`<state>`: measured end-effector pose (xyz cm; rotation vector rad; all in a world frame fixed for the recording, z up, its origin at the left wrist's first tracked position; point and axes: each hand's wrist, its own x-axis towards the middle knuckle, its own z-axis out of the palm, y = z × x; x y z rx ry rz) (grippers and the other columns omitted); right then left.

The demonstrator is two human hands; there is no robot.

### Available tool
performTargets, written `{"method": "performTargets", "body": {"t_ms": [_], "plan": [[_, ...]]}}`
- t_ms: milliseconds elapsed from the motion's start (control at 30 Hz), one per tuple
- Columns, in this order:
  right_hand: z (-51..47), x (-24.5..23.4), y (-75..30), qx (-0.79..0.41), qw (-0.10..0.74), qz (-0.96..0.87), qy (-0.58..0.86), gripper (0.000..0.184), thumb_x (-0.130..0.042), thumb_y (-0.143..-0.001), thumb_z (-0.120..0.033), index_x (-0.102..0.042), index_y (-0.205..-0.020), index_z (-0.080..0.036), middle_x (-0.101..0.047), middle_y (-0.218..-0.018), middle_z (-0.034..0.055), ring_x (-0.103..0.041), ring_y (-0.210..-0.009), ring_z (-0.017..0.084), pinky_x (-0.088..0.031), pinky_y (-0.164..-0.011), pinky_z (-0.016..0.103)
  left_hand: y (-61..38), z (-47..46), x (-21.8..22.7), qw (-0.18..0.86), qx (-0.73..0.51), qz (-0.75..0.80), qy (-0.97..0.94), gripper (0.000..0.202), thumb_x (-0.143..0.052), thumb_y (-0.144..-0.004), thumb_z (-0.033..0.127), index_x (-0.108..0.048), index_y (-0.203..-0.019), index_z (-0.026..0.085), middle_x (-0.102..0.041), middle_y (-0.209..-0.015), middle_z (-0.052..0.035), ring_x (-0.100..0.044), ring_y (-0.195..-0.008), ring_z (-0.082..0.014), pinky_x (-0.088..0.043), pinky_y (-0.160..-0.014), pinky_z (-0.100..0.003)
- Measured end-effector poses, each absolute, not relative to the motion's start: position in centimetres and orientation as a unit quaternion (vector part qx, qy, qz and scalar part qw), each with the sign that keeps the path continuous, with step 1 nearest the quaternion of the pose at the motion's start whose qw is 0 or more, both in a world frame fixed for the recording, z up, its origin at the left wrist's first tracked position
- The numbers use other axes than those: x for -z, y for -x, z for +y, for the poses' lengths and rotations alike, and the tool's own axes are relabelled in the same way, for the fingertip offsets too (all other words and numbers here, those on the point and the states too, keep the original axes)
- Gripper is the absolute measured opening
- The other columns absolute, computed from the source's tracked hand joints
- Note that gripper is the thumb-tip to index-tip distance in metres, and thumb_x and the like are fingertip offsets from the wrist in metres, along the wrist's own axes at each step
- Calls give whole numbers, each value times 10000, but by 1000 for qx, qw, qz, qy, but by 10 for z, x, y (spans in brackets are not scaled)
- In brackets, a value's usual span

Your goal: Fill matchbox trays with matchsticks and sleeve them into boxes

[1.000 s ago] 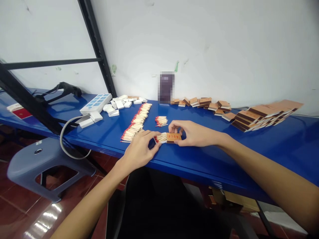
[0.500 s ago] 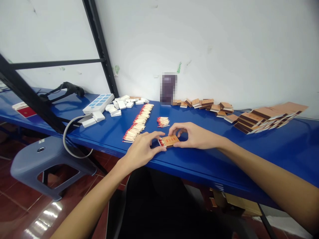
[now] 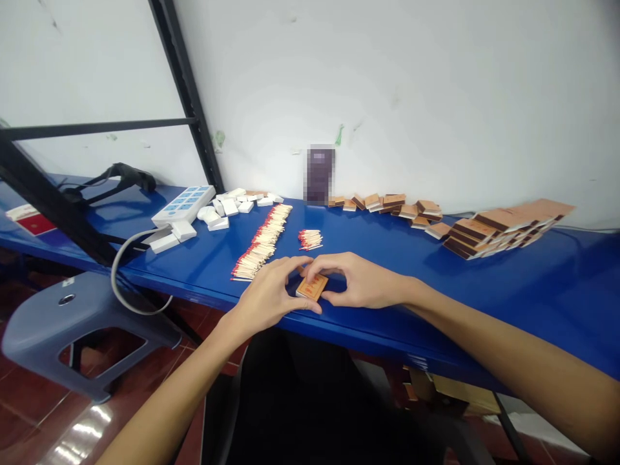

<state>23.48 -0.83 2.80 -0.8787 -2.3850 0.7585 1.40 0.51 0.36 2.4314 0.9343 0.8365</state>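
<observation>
An orange matchbox (image 3: 312,288) lies between my two hands near the table's front edge, its printed top facing up. My left hand (image 3: 275,290) is closed round its left end, thumb in front and fingers behind. From the right, my right hand (image 3: 346,279) grips the same box, with fingers over its top and the thumb at its near right corner. No match heads show in the box. Just beyond the hands is a small pile of red-tipped matches (image 3: 310,239). A long row of matches (image 3: 262,244) stretches away behind my left hand.
Blank white matchbox trays (image 3: 230,207) lie at the back left beside a white power strip (image 3: 184,205). Loose orange matchboxes (image 3: 408,211) line the wall, and a stack of matchboxes (image 3: 477,232) stands right. A black metal frame (image 3: 188,97) rises left, above a grey stool (image 3: 87,323).
The matchbox has turned and its tray has slid in, so the match heads that showed at its left end are covered. My right hand has moved left, close to my left hand.
</observation>
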Motion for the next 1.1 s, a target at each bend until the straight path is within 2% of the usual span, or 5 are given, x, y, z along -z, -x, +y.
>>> {"method": "performTargets", "body": {"t_ms": [333,433,700,867,1100], "plan": [[-9,-38,-233,-213,196,-899,329,323,-624,-746,-67,-662,-1034,-208,-709,-1053,46,-654,-928,196,-498,-838,333,-14,4,-2,165,-282,357,-875,702,-779,-707,576,-576,-1296,250,-684,-1132,-42,-621,-918,-212,-496,-833,-335],[-8,-46,-248,-116,178,-899,383,263,-635,-776,-150,-657,-1031,-209,-703,-1021,64,-642,-905,226,-487,-803,356,-13,5,0,149,-285,363,-874,643,-715,-791,565,-544,-1336,267,-676,-1130,-43,-615,-908,-204,-497,-843,-342],[-18,-60,-391,204,272,-685,645,315,-588,-833,-354,-644,-1075,-160,-697,-1036,174,-627,-995,345,-480,-853,452,-14,4,1,123,-275,373,-878,425,-569,-930,508,-591,-1275,261,-678,-1089,-40,-617,-929,-207,-496,-873,-365],[-33,-46,-439,266,216,-638,689,303,-558,-870,-371,-662,-1027,-134,-685,-1033,205,-642,-913,324,-485,-782,399,-15,4,0,99,-263,370,-885,316,-542,-959,442,-638,-1187,246,-683,-1060,-34,-623,-937,-207,-487,-877,-365],[-31,-38,-443,303,103,-649,690,280,-494,-899,-333,-683,-926,-129,-716,-876,182,-628,-870,349,-451,-804,439,-14,3,-1,89,-257,365,-890,286,-509,-977,407,-658,-1145,230,-687,-1067,-45,-627,-953,-212,-489,-869,-362]]}}
